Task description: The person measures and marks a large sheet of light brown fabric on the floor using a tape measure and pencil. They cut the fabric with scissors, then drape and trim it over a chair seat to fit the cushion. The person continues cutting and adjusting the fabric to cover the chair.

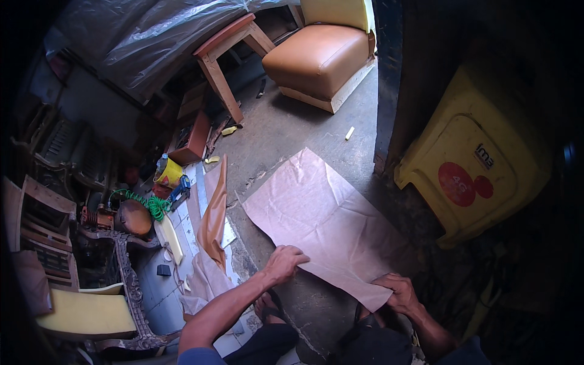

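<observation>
Pinkish sheet (322, 213) sits nearer the wearer than the brown seat (322, 58), near edge gripped by left hand (285, 263) and right hand (398, 293), open floor (286, 134) between far edge and seat.

left hand (285, 264) + right hand (398, 293) | gripping pinkish sheet (322, 222) | brown seat (321, 58) beyond

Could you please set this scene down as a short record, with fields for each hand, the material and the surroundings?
Left hand: holds the near edge of the sheet
Right hand: grips the sheet's near right corner
Material: pale pinkish-brown, creased, stretching away over the floor
Far side: brown padded seat beside a wooden-legged piece
Left side: yellow bucket, green coiled hose
Right side: yellow plastic furniture
</observation>
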`<state>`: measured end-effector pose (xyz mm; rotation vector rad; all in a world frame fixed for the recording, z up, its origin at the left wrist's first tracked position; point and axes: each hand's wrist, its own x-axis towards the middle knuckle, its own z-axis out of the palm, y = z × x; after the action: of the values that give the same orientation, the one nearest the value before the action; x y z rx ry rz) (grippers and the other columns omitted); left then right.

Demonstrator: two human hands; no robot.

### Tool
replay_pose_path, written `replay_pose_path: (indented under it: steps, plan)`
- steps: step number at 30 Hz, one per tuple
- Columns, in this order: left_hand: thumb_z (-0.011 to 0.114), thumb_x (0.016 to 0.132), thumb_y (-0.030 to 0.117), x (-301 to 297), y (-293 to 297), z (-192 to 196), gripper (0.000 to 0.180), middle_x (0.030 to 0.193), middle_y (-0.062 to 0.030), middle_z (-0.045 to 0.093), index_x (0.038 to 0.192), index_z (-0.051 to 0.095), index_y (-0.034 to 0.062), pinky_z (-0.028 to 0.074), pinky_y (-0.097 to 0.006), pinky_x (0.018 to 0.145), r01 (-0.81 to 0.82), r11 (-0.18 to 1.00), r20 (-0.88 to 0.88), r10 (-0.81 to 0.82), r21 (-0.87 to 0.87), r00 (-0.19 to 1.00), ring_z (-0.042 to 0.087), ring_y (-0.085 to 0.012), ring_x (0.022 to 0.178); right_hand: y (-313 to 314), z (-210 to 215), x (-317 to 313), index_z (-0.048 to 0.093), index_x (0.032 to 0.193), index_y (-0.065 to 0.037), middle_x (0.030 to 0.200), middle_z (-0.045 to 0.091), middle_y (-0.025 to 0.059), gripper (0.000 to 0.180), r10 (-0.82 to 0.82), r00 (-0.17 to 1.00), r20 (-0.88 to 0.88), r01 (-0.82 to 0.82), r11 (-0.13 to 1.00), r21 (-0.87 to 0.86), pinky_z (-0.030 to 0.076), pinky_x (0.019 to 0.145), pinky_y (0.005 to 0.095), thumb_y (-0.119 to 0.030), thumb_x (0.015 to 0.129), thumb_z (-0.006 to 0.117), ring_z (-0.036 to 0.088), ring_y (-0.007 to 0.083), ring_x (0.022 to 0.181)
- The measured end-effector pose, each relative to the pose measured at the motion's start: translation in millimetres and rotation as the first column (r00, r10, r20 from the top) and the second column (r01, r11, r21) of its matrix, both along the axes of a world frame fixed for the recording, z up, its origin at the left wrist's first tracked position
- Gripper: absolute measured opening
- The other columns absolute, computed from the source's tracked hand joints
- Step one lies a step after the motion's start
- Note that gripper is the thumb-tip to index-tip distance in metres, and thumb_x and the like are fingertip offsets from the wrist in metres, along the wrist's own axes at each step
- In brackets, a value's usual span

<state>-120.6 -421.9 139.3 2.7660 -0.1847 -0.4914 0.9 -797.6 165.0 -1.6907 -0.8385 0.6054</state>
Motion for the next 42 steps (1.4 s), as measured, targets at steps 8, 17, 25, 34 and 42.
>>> replay_pose_path:
  steps: [8,17,25,34,42]
  plan:
    - [0.082,0.082,0.036,-7,-11,18,0.091,0.151,-0.0194,0.046,0.155,0.036,0.0093,0.036,-0.051,0.112,-0.042,0.969,-0.136,0.008,-0.244,0.991,0.043,-0.0365,0.141,11,45,12,0.077,0.104,-0.006,0.091,0.073,0.0103,0.032,0.064,0.969,0.237,-0.03,0.989,-0.143,0.053,0.081,0.0399,-0.004,0.072,0.071,0.07,0.029,0.086]
    - [0.067,0.102,0.024,-26,0,20,0.026,0.084,0.0065,0.065,0.116,0.073,0.0034,0.046,-0.022,0.07,-0.667,0.164,-0.382,0.71,-0.727,0.591,0.054,-0.0025,0.08,129,66,67,0.064,0.127,-0.015,0.095,0.073,0.0152,0.047,0.48,0.857,0.187,-0.273,0.732,-0.624,0.052,0.083,0.0496,-0.031,0.085,0.077,0.069,0.036,0.095]
    - [0.06,0.105,0.038,-40,121,-110,0.04,0.098,-0.0002,0.066,0.117,0.066,0.001,0.046,-0.026,0.074,-0.572,-0.403,-0.578,0.801,-0.714,0.157,0.056,-0.0082,0.086,266,4,166,0.067,0.121,-0.011,0.108,0.071,0.0131,0.035,0.309,0.68,0.665,0.13,0.842,-0.524,0.049,0.095,0.0511,-0.026,0.089,0.07,0.066,0.0347,0.107]
    - [0.072,0.091,0.03,-35,148,-142,0.058,0.126,-0.0316,0.062,0.131,0.054,-0.0092,0.048,-0.048,0.101,-0.884,-0.131,-0.203,0.978,-0.449,-0.042,0.062,-0.0443,0.117,270,-79,96,0.046,0.142,-0.004,0.137,0.049,0.0319,0.071,-0.157,0.953,0.259,0.303,0.482,-0.822,0.046,0.105,0.0544,-0.041,0.088,0.073,0.053,0.0501,0.125]
    - [0.071,0.091,0.017,53,211,-139,0.034,0.111,-0.0238,0.072,0.119,0.067,-0.002,0.053,-0.046,0.091,-0.929,0.103,-0.095,0.985,-0.355,0.146,0.069,-0.0419,0.102,223,-109,64,0.063,0.117,0.004,0.105,0.071,0.0262,0.05,-0.533,0.829,0.169,0.516,0.615,-0.596,0.052,0.093,0.0447,-0.035,0.086,0.071,0.07,0.0388,0.103]
